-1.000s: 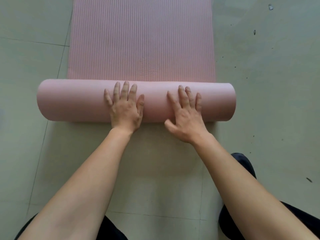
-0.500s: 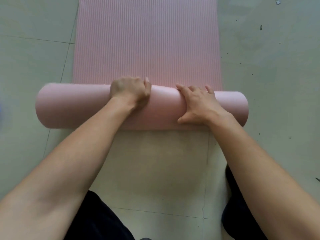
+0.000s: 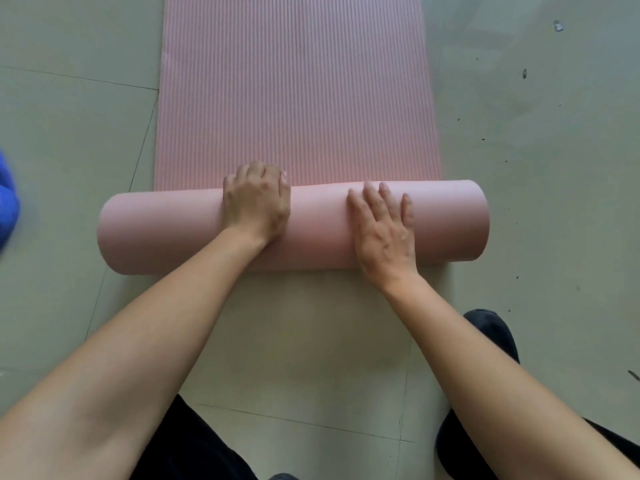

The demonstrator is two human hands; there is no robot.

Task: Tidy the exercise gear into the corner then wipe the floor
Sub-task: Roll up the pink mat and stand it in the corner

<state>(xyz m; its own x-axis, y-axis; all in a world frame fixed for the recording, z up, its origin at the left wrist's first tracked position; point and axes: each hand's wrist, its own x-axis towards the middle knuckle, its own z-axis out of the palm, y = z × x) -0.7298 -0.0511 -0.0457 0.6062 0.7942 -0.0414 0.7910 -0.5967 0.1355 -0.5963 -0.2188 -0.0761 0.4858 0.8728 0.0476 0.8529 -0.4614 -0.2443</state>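
The pink mat (image 3: 318,226) lies on the tiled floor (image 3: 536,174), its near part wound into a thick roll, the ribbed rest flat beyond it. The left hand (image 3: 256,199) curls its fingers over the roll's far edge, gripping it; the right hand (image 3: 384,233) rests flat on the roll, fingers straight and slightly spread. A blurred blue thing (image 3: 7,199), perhaps cloth, shows at the left edge

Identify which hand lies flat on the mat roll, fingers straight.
The right hand: it lies flat and straight on the roll, while the left hand curls over the roll's far side.
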